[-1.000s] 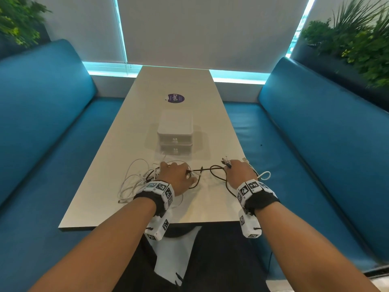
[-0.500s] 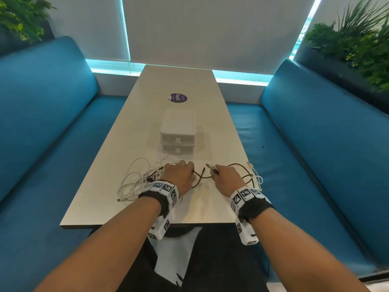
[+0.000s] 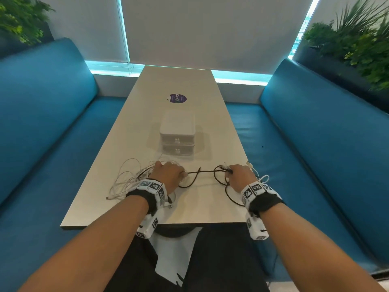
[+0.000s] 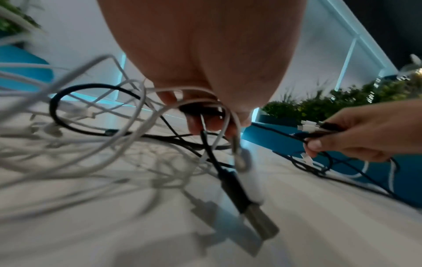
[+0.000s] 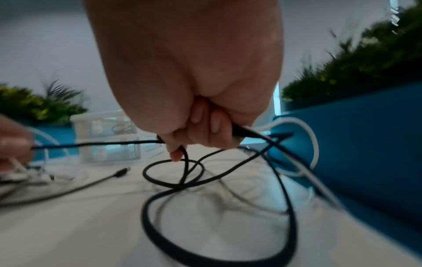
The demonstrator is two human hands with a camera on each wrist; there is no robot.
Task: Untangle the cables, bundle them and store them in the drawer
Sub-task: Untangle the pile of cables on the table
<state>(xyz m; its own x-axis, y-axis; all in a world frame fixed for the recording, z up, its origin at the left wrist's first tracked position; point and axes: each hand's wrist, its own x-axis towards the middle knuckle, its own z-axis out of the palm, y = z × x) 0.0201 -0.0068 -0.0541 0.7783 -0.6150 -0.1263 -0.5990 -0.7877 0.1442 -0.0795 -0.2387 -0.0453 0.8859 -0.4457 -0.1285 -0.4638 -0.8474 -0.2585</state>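
A black cable [image 3: 205, 171] runs taut between my two hands over the near end of the table [image 3: 117, 144], with loops by the right hand [image 5: 182, 173]. My left hand [image 3: 170, 174] grips the black cable together with white cable strands [image 4: 228, 115]; a black plug [image 4: 233, 189] hangs below it. A tangle of white cables [image 3: 126, 180] lies left of that hand. My right hand [image 3: 240, 175] grips the black cable [image 5: 246, 133] and white connector ends [image 4: 307, 124]. A small white drawer unit [image 3: 177, 133] stands behind, its two drawers closed.
Blue bench seats [image 3: 52, 144] flank the table on both sides [image 3: 315, 144]. A purple sticker [image 3: 178, 98] lies on the table beyond the drawer unit. Plants [image 3: 357, 39] stand behind the benches. A white cable loop [image 3: 264, 179] hangs over the table's right edge.
My right hand moved in toward the left hand, then back out to the right, pulling the black cable straight between the hands. The left hand stayed put.
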